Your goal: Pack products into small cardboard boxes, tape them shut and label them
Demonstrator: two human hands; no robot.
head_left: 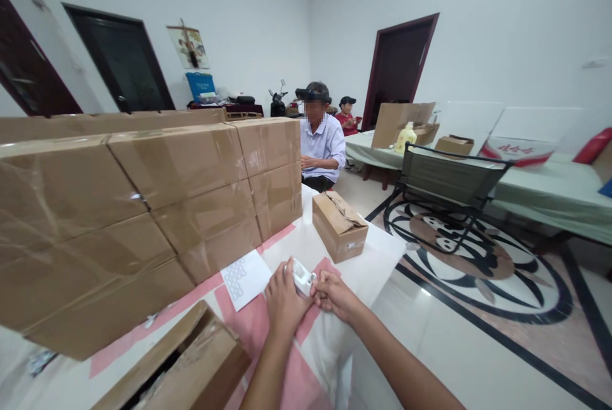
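Note:
My left hand [283,295] is wrapped round a small white plastic object [302,277] and holds it just above the table. What kind of object it is I cannot make out; a small dark opening shows at its right end. At that end, the fingers of my right hand [332,295] are pinched together; whatever is between them is too small to name. A white sheet [245,279] with rows of printed rounded outlines lies to the left of my left hand. Beyond both hands stands a small cardboard box [339,226] with torn, closed flaps.
Stacked taped cartons [191,174] form a wall along the left. An open cardboard box [191,365] sits near me on the pink-and-white tablecloth [382,247]. A person [322,136] sits across the table, another [348,115] farther back. A folding chair [449,180] stands right.

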